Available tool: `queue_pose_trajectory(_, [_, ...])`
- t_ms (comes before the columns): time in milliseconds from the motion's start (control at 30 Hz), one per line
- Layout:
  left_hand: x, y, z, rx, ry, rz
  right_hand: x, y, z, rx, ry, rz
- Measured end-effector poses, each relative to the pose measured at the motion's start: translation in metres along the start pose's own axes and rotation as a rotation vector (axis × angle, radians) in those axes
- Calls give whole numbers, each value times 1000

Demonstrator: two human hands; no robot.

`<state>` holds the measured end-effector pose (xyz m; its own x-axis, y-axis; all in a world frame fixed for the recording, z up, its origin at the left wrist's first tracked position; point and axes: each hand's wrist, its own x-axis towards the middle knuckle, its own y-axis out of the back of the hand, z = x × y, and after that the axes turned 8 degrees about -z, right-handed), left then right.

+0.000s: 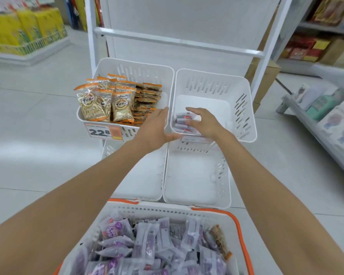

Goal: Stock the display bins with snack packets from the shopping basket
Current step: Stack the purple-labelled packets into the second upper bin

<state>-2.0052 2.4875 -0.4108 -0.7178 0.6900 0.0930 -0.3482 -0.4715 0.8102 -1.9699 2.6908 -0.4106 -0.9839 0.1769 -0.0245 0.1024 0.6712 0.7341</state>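
Store rack point(179, 43): left hand point(155, 130), fingers straight, steadies the upper right bin point(211, 84); right hand point(205, 123) rests spread on its packets point(182, 122). Better to square them tight against its front edge.

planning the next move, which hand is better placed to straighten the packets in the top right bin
Right: the right hand is inside the top right bin, fingers over the packets; the left hand sits outside at its front left corner.

Single head view, looking forward and down (wide-angle), close over display bins point(213, 108).
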Motion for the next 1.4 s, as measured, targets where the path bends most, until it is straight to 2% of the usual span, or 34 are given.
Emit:
queue_pose_trajectory(100, [-32, -7, 7, 17, -11, 51, -44, -11, -15, 28, 120, 258])
queue_pose_trajectory(167, [-58, -20, 6, -63, 13, -4, -86, -32, -21, 84, 157, 283])
queue_pose_trajectory(233, [-90, -41, 0, -111, 57, -84, -130, -60, -12, 126, 107, 175])
queue_pose_trajectory(300, [-125, -61, -14, -148, 109, -117, -171, -91, 9, 130, 3, -43])
queue_pose_trajectory(400, [-178, -86, -48, -256, 227, -140, -217, -141, 43, -16, -142, -399])
queue_pose_trajectory(467, [-210, -96, -70, -306, 275, -152, -233, -175, 52, -89, -113, -515])
queue_pose_trajectory(567, [-241, -103, -94, -344, 345, -118, -235, -222, 43, -85, -52, -554])
queue_pose_trajectory(667, [-257, -107, -105, -367, 384, -109, -218, -257, 35, -91, -162, -472])
queue_pose_trajectory(767, [-268, -105, -106, -348, 389, -143, -206, -261, 34, -155, -264, -417])
queue_pose_trajectory(833, [-269, -101, -101, -378, 453, -122, -205, -248, 30, -29, -234, -357])
queue_pose_trajectory(867, [-268, -98, -95, -447, 509, -123, -207, -242, 25, 50, -181, -295])
queue_pose_trajectory(933, [-262, -93, -81, -823, 713, -254, -215, -231, 9, 149, -21, -215])
queue_pose_trajectory(1000, [-260, -93, -71, -1239, 805, -409, -224, -227, -2, 200, 121, -321])
queue_pose_trajectory(1033, [-261, -95, -71, -1300, 775, -436, -230, -226, -5, 184, 150, -408])
queue_pose_trajectory(1200, [-272, -115, -97, -1178, 757, -306, -263, -233, 20, -26, -80, -654])
queue_pose_trajectory(1267, [-275, -116, -101, -1205, 738, -301, -278, -246, 32, -222, -69, -775])
queue_pose_trajectory(1333, [-275, -116, -99, -1160, 717, -306, -283, -254, 37, -348, -4, -804])
queue_pose_trajectory(1400, [-275, -114, -95, -1168, 722, -263, -276, -244, 36, -259, -11, -740])
